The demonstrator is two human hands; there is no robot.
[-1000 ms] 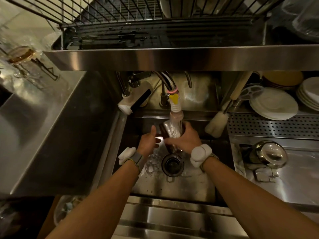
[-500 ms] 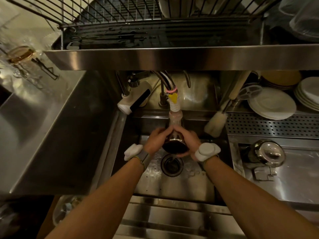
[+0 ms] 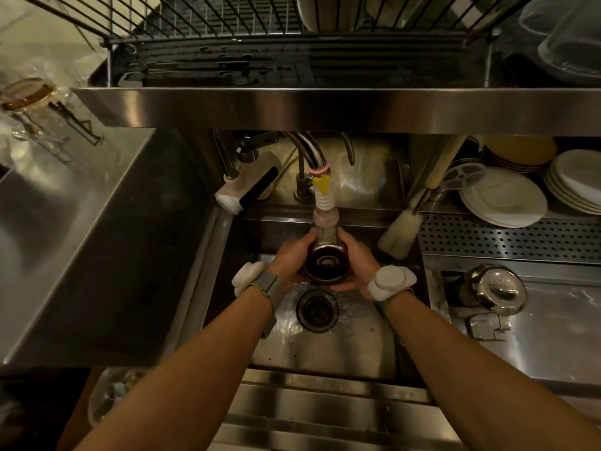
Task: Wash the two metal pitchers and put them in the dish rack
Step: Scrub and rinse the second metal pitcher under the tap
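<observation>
pitcher (image 3: 326,262) held under faucet (image 3: 324,203) over sink (image 3: 325,349), left hand (image 3: 290,262) and right hand (image 3: 357,259) clasped around it | second pitcher (image 3: 494,292) on right surface, apparently unwashed | rack (image 3: 227,30) not yet loaded

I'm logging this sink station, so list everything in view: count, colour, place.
metal pitcher: one, steel, dark inside, under the faucet, held over the sink
second pitcher: one, shiny steel, counter right of the sink
faucet nozzle: one, white with yellow tag, above the held pitcher
drain: one, dark, sink floor
brush: one, pale, leaning at the sink's right back corner
plates: several, white, back right
dish rack: one, dark wire, shelf above
left hand: grips the pitcher's left side
right hand: grips its right side
</observation>
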